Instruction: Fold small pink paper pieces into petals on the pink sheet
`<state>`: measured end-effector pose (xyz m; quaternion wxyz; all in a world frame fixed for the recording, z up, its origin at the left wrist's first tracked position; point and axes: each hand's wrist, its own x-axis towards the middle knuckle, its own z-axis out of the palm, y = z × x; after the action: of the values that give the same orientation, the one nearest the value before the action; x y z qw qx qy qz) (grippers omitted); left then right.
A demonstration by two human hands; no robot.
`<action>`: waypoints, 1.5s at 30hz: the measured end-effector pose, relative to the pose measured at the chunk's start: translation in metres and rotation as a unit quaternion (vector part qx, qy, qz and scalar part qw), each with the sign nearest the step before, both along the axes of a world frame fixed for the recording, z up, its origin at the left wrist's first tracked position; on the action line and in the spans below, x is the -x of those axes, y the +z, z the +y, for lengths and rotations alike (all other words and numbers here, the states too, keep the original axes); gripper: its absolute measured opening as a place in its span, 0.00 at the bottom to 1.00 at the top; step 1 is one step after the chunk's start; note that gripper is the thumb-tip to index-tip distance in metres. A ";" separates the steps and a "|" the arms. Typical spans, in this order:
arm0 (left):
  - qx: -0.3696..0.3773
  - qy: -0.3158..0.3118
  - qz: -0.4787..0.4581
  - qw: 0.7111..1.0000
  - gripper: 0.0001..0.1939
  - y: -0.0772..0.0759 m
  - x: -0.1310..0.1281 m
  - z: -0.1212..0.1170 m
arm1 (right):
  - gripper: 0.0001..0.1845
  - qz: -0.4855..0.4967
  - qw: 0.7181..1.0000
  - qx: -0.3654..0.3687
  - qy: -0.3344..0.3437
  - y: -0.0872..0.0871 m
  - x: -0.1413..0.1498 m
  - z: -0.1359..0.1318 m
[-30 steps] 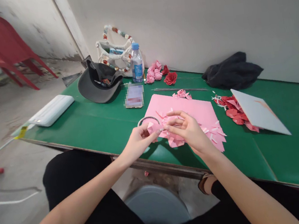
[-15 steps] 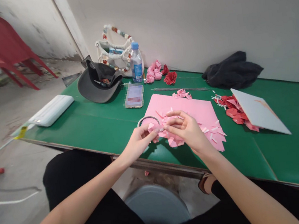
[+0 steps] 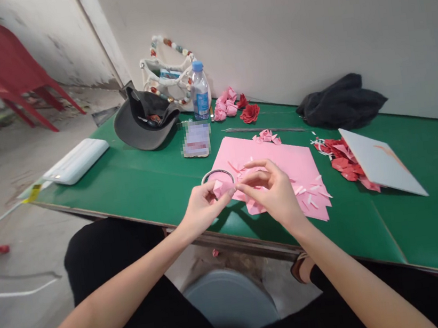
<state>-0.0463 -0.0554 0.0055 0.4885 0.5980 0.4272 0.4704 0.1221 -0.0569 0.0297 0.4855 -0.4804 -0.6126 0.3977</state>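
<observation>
My left hand [image 3: 203, 205] is closed, pinching a small folded pink paper piece [image 3: 218, 188] between thumb and fingers above the table's front edge. Thumb and forefinger of my right hand [image 3: 271, 190] pinch together at the right edge of that piece, against my left thumb tip; the contact itself is too small to see clearly. Below my hands lie pink paper sheets [image 3: 287, 159], with pink cut-outs [image 3: 257, 206] and thin paper strips [image 3: 310, 197] on them. Partly behind my left hand is a round ring [image 3: 205, 178], perhaps a tape roll.
On the green table [image 3: 156, 177] are a phone [image 3: 196, 139], a dark cap [image 3: 137, 129], a bottle [image 3: 200, 94], pink paper flowers [image 3: 225, 105], a red flower [image 3: 250, 113], wires [image 3: 265, 130], red cut-outs [image 3: 346, 167] under white card [image 3: 382, 161], and black cloth [image 3: 342, 103].
My right fingertips have shifted slightly left and down along the paper piece. The folded piece has turned a little in my left fingers. Objects on the table have stayed put.
</observation>
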 end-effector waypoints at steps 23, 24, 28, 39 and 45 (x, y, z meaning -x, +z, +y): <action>-0.172 -0.050 0.268 0.947 0.08 -0.020 0.011 0.022 | 0.15 -0.126 0.979 0.103 0.125 0.003 -0.033 0.016; -0.170 -0.048 0.269 0.947 0.07 -0.020 0.012 0.024 | 0.17 -0.145 0.976 0.101 0.126 0.000 -0.029 0.014; -0.175 -0.033 0.276 0.945 0.06 -0.016 0.016 0.028 | 0.24 -0.238 0.965 0.031 0.108 -0.019 -0.011 0.008; -0.161 0.032 0.169 0.972 0.07 0.005 0.014 0.015 | 0.21 -0.168 0.959 -0.227 -0.022 -0.018 0.004 -0.003; -0.101 -0.044 0.023 0.994 0.10 0.007 0.007 0.004 | 0.22 -0.112 0.953 -0.280 0.022 -0.011 0.001 -0.004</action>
<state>-0.0531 -0.0518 0.0129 0.4359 0.6733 0.3618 0.4751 0.1216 -0.0608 0.0185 0.5201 -0.3531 -0.7603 0.1638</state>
